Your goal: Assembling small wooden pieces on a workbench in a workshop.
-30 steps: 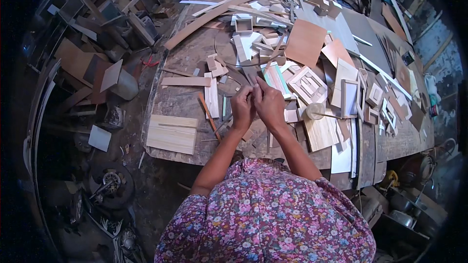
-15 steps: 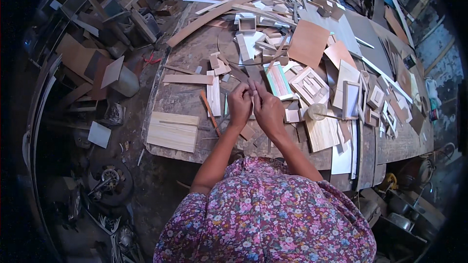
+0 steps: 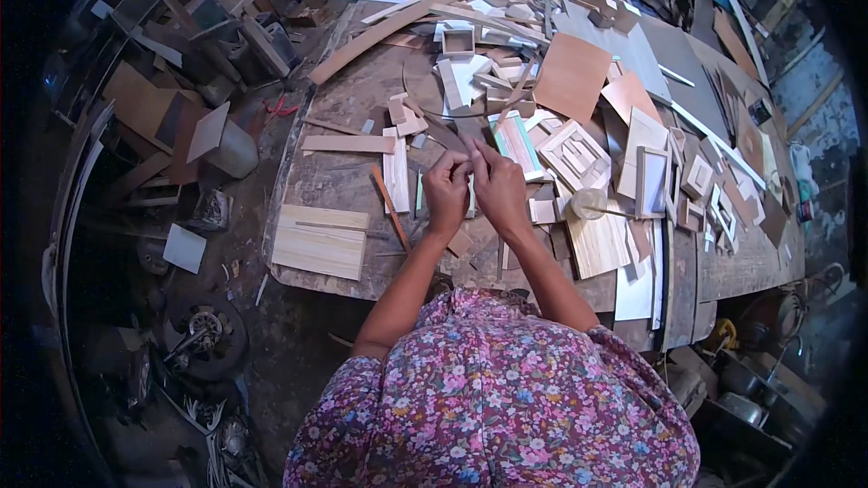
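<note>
Toward the counter's [image 3: 312, 183] front edge, right forearm [image 3: 544, 285] swinging out could tip the round cup [image 3: 588, 204]; flat, grained pale boards [image 3: 316, 250] at front-left corner. Mid-counter, left hand [image 3: 447, 192] and right hand [image 3: 500, 188] meet, fingers curled together; can't tell what they clamp. Green-edged rectangular panel [image 3: 516, 146] just beyond; dark thin strip [image 3: 444, 135] past fingertips, maybe gripped. Long smooth brown plank [image 3: 375, 39] toward back-left corner.

You can read no text, label, brand, number or sign here. By the right edge of your table [image 3: 330, 185], a pale container [image 3: 801, 167] shows small green and reddish patches near it, too blurred for you to tell whether they are print. Farther off on the right, a small dark container [image 3: 759, 111] carries a lighter patch, also too small for you to make out.
</note>
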`<state>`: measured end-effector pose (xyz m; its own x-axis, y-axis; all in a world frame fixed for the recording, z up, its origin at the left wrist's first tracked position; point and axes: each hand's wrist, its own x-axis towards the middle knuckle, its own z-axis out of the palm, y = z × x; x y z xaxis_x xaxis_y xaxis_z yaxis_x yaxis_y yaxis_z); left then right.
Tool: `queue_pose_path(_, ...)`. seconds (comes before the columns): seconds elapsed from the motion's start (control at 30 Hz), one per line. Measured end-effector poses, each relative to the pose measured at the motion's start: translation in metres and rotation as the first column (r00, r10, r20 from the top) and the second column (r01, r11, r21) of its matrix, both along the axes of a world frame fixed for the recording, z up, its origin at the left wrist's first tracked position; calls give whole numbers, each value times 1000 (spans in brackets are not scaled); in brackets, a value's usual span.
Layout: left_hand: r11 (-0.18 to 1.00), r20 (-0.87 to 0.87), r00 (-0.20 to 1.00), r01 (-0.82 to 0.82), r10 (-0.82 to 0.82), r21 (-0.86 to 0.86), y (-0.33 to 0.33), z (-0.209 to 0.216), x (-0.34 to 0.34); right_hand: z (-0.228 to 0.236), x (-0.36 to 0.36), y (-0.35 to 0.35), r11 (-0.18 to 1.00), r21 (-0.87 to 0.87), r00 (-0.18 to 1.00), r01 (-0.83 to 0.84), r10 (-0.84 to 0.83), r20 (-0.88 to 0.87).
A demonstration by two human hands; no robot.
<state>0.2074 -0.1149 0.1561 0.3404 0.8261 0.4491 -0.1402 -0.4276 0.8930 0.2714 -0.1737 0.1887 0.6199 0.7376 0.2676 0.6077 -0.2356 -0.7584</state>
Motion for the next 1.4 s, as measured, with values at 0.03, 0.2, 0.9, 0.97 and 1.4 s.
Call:
queue_pose_path(0.03,1000,-5,1000,-17,17,24,-2,0,0,0,1,0,1000,10,1000,-7,8,-19)
queue_pose_path(0.2,998,12,998,-57,57,-4,10,-14,1,15,-10,-13,998,-40,984,-45,37,-175)
queue_pose_path(0.9,1000,-33,999,-7,7,-6,5,-13,-1,4,-4,-7,989,142,987,-38,59,-149)
queue_pose_path(0.97,1000,-29,1000,10,-9,19,5,-14,0,10,6,-1,998,-6,966,-59,56,-254)
queue_pose_path(1.4,996,-91,996,-7,-2,-89,7,-18,0,1,-8,-10,993,121,999,-4,9,-39)
